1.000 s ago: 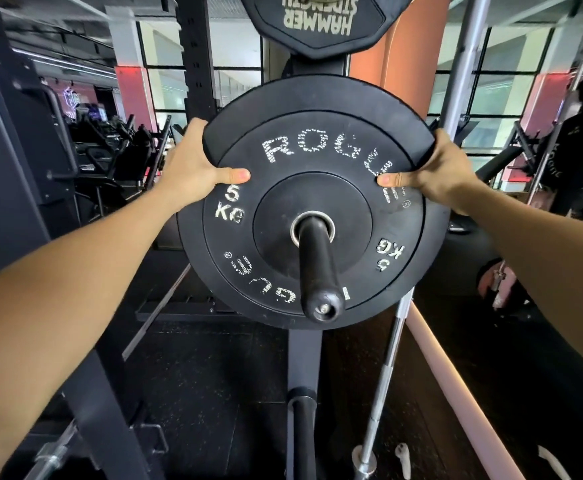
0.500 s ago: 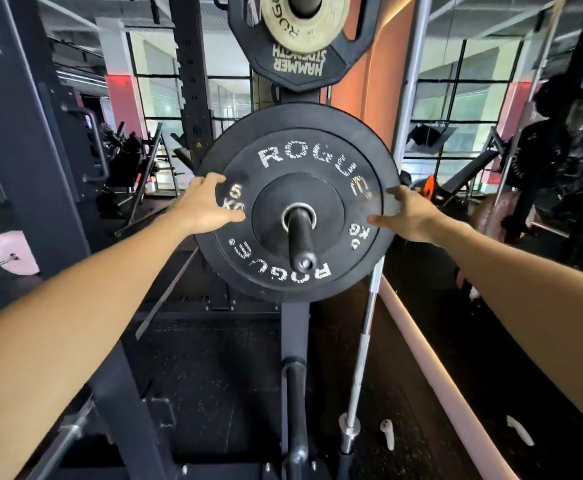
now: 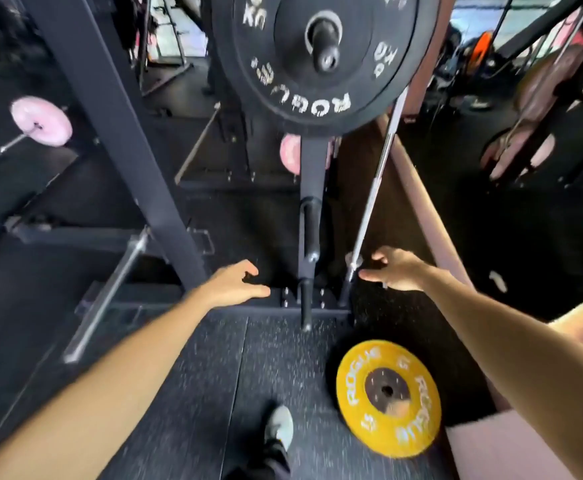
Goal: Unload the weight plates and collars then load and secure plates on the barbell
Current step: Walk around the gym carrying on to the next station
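Observation:
A black 5 kg Rogue plate point(image 3: 317, 60) hangs on a storage peg point(image 3: 324, 46) of the rack, at the top of the head view. Both my hands are off it and lowered. My left hand point(image 3: 234, 284) hangs with loosely curled fingers and holds nothing. My right hand point(image 3: 392, 268) is likewise relaxed and empty, beside the lower end of a bare steel barbell point(image 3: 375, 183) that stands upright against the rack. A yellow 15 kg Rogue plate point(image 3: 388, 398) leans on the floor at the lower right, below my right arm.
A dark rack upright point(image 3: 117, 133) slants down on the left. A lower empty peg point(image 3: 309, 230) juts toward me at centre. A pink plate on a bar point(image 3: 41, 121) sits far left. My shoe point(image 3: 279, 427) stands on the black rubber floor point(image 3: 196, 393).
Both hands have let go of the black 5 kg plate, which stays on its peg, and dropped down. My view has tilted toward the floor, bringing the yellow plate into sight.

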